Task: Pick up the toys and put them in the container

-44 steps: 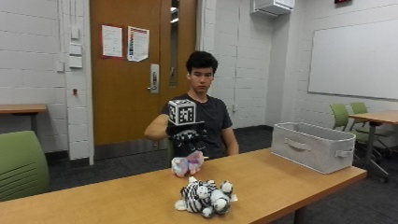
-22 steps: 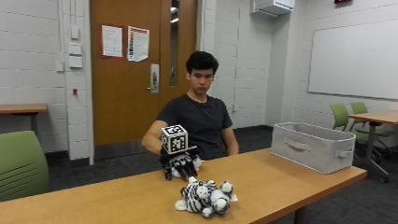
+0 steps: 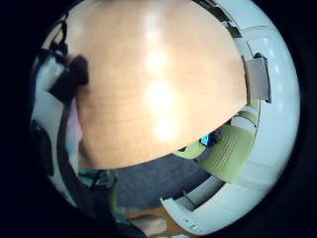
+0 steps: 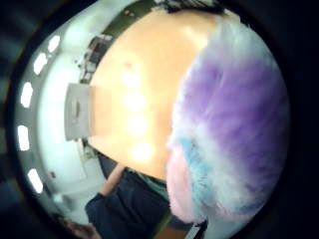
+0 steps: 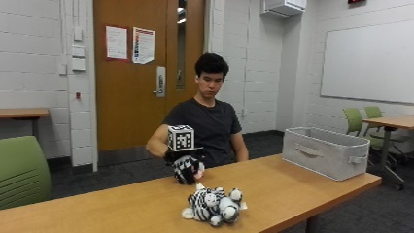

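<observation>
Outside view first: gloved right hand (image 5: 185, 169) low over the bench (image 5: 116, 208), fingers curled round a fluffy pink-and-purple toy (image 4: 234, 124), which fills the thumb-side palm view. Zebra toy (image 5: 212, 205) lying on the bench nearer the camera, just apart from the hand. Grey container (image 5: 328, 151) well off at the bench's far end. Best to keep the fluffy toy gripped, lift clear of the zebra toy, carry across above the rim, then release inside.
</observation>
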Tool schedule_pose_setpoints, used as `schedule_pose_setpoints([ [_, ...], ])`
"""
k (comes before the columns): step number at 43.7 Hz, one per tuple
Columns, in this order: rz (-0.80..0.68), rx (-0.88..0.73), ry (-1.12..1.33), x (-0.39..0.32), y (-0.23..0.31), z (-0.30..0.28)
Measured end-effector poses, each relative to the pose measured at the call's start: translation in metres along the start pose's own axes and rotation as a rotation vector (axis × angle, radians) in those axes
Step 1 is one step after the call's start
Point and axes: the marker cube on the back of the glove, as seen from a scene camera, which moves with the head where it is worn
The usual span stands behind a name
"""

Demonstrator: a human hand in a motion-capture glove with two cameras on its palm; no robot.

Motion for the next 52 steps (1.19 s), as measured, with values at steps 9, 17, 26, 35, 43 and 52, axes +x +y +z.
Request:
schedule_pose_setpoints([
  [9,-0.001,-0.026,0.098,-0.007,-0.022,-0.016],
  [17,-0.036,-0.017,0.086,-0.036,-0.046,-0.078],
  [26,-0.039,0.121,0.076,-0.105,-0.073,-0.185],
  [35,-0.099,0.249,-0.012,-0.222,-0.086,-0.275],
  [43,-0.248,0.278,0.012,-0.341,-0.092,-0.307],
  [52,-0.336,0.282,-0.064,-0.45,-0.097,-0.311],
])
